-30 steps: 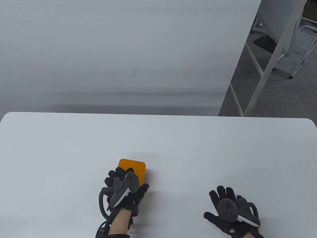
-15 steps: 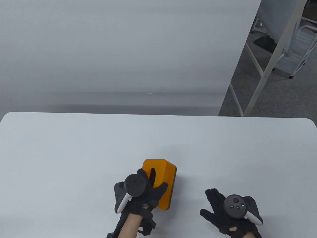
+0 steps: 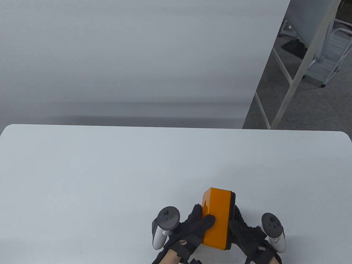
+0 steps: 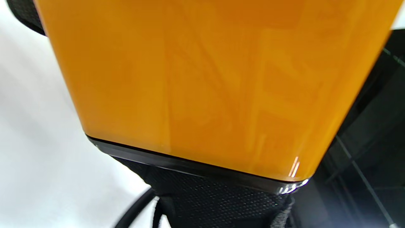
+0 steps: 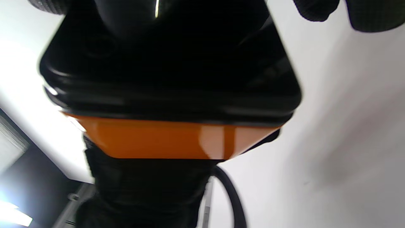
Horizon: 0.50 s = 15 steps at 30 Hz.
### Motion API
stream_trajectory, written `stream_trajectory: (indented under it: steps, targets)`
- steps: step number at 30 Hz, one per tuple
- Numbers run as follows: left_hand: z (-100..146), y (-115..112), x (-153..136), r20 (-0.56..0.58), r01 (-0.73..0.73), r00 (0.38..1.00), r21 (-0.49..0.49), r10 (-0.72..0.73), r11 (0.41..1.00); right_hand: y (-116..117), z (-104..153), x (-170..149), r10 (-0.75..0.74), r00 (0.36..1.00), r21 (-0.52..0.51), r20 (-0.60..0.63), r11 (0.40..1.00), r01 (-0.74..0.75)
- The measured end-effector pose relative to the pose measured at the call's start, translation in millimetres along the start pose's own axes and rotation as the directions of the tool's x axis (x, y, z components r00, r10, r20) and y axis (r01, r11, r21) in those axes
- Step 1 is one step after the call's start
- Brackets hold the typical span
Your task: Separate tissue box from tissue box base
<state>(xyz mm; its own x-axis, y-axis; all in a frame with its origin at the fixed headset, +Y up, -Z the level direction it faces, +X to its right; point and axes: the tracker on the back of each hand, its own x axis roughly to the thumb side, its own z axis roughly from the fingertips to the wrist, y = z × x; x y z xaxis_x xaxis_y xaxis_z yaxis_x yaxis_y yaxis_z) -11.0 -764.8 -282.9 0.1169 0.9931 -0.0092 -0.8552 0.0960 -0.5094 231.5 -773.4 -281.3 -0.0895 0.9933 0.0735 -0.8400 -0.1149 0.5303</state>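
Observation:
The orange tissue box [image 3: 218, 217] with its black base [image 3: 233, 209] lies on its side near the table's front edge, base facing right. My left hand [image 3: 203, 215] grips the orange box from the left, thumb across its upper face. My right hand [image 3: 236, 220] holds the black base from the right. The left wrist view is filled by the orange box [image 4: 202, 79], with the base's black rim [image 4: 190, 167] below it. The right wrist view shows the black base [image 5: 171, 63] close up, with an orange strip of the box [image 5: 158, 141] behind it. Box and base are still joined.
The white table [image 3: 110, 170] stretches away to the left and back. A white backdrop panel [image 3: 137, 55] stands behind it. A white metal frame [image 3: 291, 79] and a cart [image 3: 330, 55] stand on the grey floor at the far right.
My left hand carried the box rightward and tipped it onto its side with the base facing right. My right hand rose from resting on the table and took hold of the base.

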Motion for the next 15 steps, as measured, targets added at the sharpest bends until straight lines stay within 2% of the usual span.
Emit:
stream_trajectory:
  steps: [3, 10, 13, 15]
  targets:
    - [-1, -4, 0, 0.014, 0.087, 0.996, -0.010, -0.086, 0.996, 4, -2, -4, -0.089, 0.996, 0.005, -0.001, 0.996, 0.089]
    - [0, -6, -2, 0.000, 0.068, 0.998, -0.016, -0.068, 0.998, -1, 1, -4, -0.011, 1.000, -0.083, -0.003, 0.997, 0.011]
    - [3, -1, 8, 0.017, 0.198, 0.980, 0.054, -0.200, 0.979, -7, 5, -2, 0.089, 0.995, -0.118, -0.035, 0.989, -0.092]
    - [6, 6, 13, -0.001, 0.267, 0.964, 0.076, -0.267, 0.961, -11, 8, -3, 0.073, 0.996, -0.131, -0.046, 0.988, -0.079]
